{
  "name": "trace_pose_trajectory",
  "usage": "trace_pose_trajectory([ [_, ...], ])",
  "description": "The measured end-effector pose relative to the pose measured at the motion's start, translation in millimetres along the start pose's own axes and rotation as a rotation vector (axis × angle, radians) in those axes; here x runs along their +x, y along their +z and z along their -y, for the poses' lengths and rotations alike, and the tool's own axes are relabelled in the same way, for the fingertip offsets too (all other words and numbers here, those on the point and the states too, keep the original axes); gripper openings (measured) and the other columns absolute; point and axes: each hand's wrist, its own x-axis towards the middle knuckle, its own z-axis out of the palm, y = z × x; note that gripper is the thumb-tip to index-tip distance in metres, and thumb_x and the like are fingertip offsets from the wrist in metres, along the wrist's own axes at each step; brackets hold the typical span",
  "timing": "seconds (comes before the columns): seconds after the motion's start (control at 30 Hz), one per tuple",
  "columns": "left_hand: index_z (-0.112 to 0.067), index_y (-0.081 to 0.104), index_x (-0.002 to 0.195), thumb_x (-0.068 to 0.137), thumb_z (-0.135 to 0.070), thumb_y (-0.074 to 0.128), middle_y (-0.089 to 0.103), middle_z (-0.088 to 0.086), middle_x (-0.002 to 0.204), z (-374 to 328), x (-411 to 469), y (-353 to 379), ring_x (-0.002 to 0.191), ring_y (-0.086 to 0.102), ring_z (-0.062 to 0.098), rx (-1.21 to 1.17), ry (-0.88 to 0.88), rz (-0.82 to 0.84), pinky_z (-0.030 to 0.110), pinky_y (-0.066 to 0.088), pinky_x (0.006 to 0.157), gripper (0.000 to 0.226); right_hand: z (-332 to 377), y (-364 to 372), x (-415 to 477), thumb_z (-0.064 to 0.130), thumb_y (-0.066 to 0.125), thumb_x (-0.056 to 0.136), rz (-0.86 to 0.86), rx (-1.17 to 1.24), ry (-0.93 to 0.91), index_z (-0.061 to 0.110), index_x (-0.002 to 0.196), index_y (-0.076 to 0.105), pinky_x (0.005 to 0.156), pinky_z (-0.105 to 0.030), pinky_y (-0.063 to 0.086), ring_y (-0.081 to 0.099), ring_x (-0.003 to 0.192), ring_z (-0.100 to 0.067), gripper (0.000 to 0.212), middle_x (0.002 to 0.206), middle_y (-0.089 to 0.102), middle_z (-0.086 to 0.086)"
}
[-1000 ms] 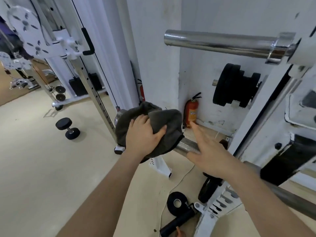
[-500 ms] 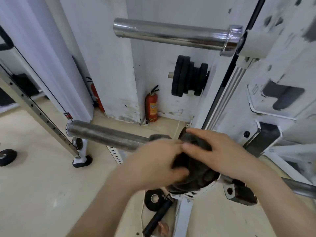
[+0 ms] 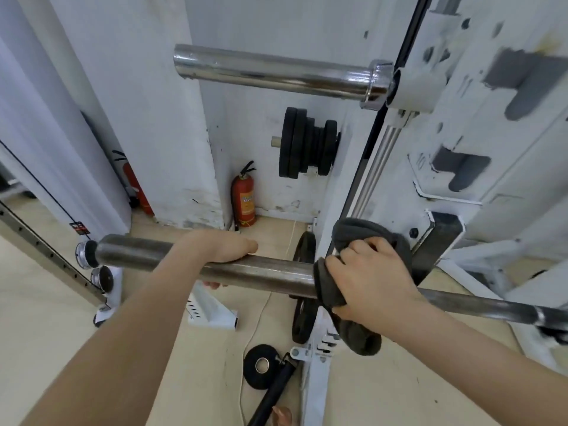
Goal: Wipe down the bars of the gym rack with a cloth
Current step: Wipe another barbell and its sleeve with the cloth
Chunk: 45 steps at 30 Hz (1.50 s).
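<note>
While left hand (image 3: 215,252) steadies bar (image 3: 147,252), right hand (image 3: 368,278) clasps cloth (image 3: 329,287).

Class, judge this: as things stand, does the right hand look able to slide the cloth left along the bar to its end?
Probably not: the left hand grips the bar in the cloth's path.

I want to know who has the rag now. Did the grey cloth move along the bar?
Yes. The cloth went from the bar's free end toward the white rack upright, and now the right hand grips it, not the left hand.
</note>
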Motion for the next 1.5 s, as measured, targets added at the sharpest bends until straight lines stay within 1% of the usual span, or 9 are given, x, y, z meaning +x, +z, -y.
trace_pose_trajectory([
  [0.27, -0.019, 0.053, 0.070, 0.096, -0.043, 0.035, 0.055, -0.004, 0.066, -20, -25, 49, 0.066, 0.054, 0.021, 0.243, 0.499, -0.962, 0.032, 0.032, 0.061, 0.040, -7, -49, -14, 0.034, 0.051, 0.088, -0.083, 0.106, 0.110, 0.029, 0.101, 0.058, 0.070, -0.032, 0.035, 0.054, 0.078, -0.019, 0.015, 0.081, 0.058, 0.007],
  [0.43, -0.019, 0.064, 0.092, 0.095, -0.038, 0.040, 0.065, 0.003, 0.083, -34, -29, 82, 0.079, 0.063, 0.029, 0.482, 0.577, -0.855, 0.036, 0.035, 0.068, 0.031, 9, -35, -5, 0.075, 0.047, 0.075, 0.012, 0.166, 0.121, 0.042, 0.143, 0.027, 0.102, -0.050, 0.030, 0.032, 0.137, -0.025, 0.078, 0.144, 0.044, 0.010],
  [0.6, -0.006, 0.060, 0.091, 0.102, -0.037, 0.027, 0.068, 0.015, 0.081, -68, -14, 32, 0.066, 0.065, 0.024, 0.047, 0.305, 0.091, 0.032, 0.049, 0.061, 0.047, 0, 2, -14, 0.059, 0.071, 0.062, 0.109, 0.016, 0.130, 0.030, 0.142, 0.034, 0.096, -0.050, 0.035, 0.041, 0.130, -0.027, 0.093, 0.128, 0.059, 0.003],
  [0.8, -0.023, 0.052, 0.081, 0.099, -0.043, 0.032, 0.061, -0.002, 0.083, -56, -29, 70, 0.071, 0.051, 0.019, 0.333, 0.482, -0.718, 0.033, 0.034, 0.066, 0.034, -5, 1, -45, 0.027, 0.085, 0.049, -0.198, 0.069, 0.086, 0.025, 0.109, 0.065, 0.063, -0.037, 0.046, 0.064, 0.093, -0.024, 0.063, 0.090, 0.071, 0.009],
  [1.0, -0.024, 0.057, 0.090, 0.092, -0.040, 0.041, 0.064, -0.002, 0.096, -63, -37, 95, 0.092, 0.061, 0.023, 0.460, 0.464, -0.758, 0.036, 0.040, 0.079, 0.023, 2, -4, -33, 0.063, 0.071, 0.058, -0.147, 0.028, 0.198, 0.018, 0.129, 0.058, 0.082, -0.046, 0.049, 0.057, 0.118, -0.026, 0.085, 0.125, 0.064, -0.002],
  [1.17, -0.004, 0.065, 0.096, 0.100, -0.022, 0.039, 0.065, 0.013, 0.086, -89, -4, 53, 0.082, 0.064, 0.031, 0.174, 0.425, -0.019, 0.033, 0.048, 0.067, 0.032, 7, 4, -33, 0.031, 0.077, 0.055, -0.090, 0.036, 0.220, 0.018, 0.106, 0.065, 0.072, -0.040, 0.040, 0.059, 0.102, -0.022, 0.054, 0.094, 0.070, 0.004],
  [1.27, -0.016, 0.065, 0.085, 0.097, -0.033, 0.038, 0.065, 0.009, 0.082, -85, -3, 58, 0.077, 0.061, 0.027, 0.263, 0.446, -0.333, 0.031, 0.042, 0.064, 0.034, 6, -8, -65, 0.015, 0.073, 0.049, -0.292, 0.121, 0.200, 0.022, 0.081, 0.063, 0.061, -0.032, 0.032, 0.061, 0.080, -0.021, 0.034, 0.071, 0.064, 0.007],
  [1.37, -0.016, 0.048, 0.066, 0.095, -0.035, 0.033, 0.055, 0.003, 0.064, -83, -25, 71, 0.062, 0.053, 0.024, 0.142, 0.453, -0.730, 0.033, 0.038, 0.057, 0.038, 3, 2, -66, 0.019, 0.070, 0.062, -0.347, 0.048, 0.204, 0.016, 0.116, 0.065, 0.077, -0.042, 0.046, 0.059, 0.112, -0.026, 0.054, 0.114, 0.068, -0.003],
  [1.5, -0.017, 0.058, 0.078, 0.097, -0.037, 0.032, 0.064, -0.001, 0.074, -87, -50, 90, 0.076, 0.060, 0.024, -0.199, 0.653, -0.745, 0.039, 0.046, 0.068, 0.038, 8, 22, -42, 0.028, 0.079, 0.067, -0.161, 0.058, 0.329, 0.010, 0.125, 0.062, 0.082, -0.054, 0.048, 0.051, 0.127, -0.029, 0.063, 0.129, 0.061, -0.013],
])
